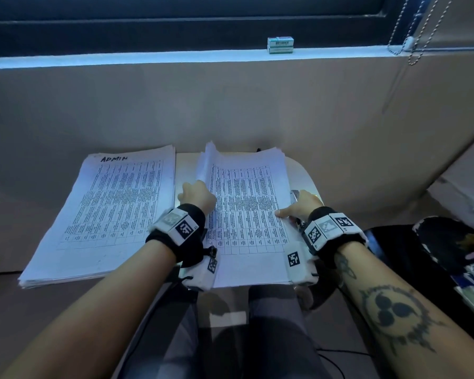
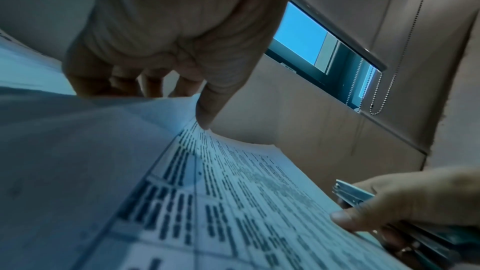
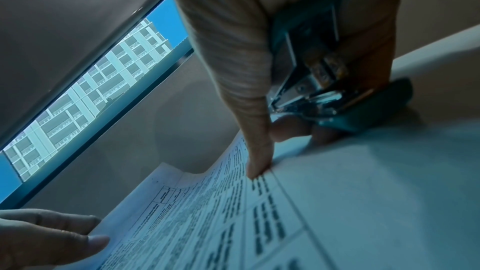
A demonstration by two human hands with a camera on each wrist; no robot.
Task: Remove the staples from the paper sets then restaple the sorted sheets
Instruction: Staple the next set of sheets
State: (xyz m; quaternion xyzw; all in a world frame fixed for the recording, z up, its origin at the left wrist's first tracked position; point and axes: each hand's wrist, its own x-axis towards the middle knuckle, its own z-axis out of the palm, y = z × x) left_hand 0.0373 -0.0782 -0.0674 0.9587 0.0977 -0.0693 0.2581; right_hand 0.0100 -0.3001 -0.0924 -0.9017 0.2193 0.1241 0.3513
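Two stacks of printed table sheets lie on a small white table (image 1: 303, 173). The left stack (image 1: 112, 209) is marked "ADMIN". At the left edge of the right stack (image 1: 246, 214), my left hand (image 1: 195, 188) pinches lifted sheets (image 2: 161, 151), thumb on top and fingers underneath. My right hand (image 1: 293, 210) grips a teal stapler (image 3: 324, 81) at the stack's right edge. Its thumb (image 3: 257, 163) presses down on the top page. The stapler's metal nose (image 1: 294, 195) points away from me. No staple is visible.
Small stacked boxes (image 1: 280, 45) sit on the window sill ahead. A blind's bead chain (image 1: 419, 31) hangs at upper right. A beige wall stands close behind the table. A dark seat with clutter (image 1: 443, 242) is on the right; my legs are under the table's near edge.
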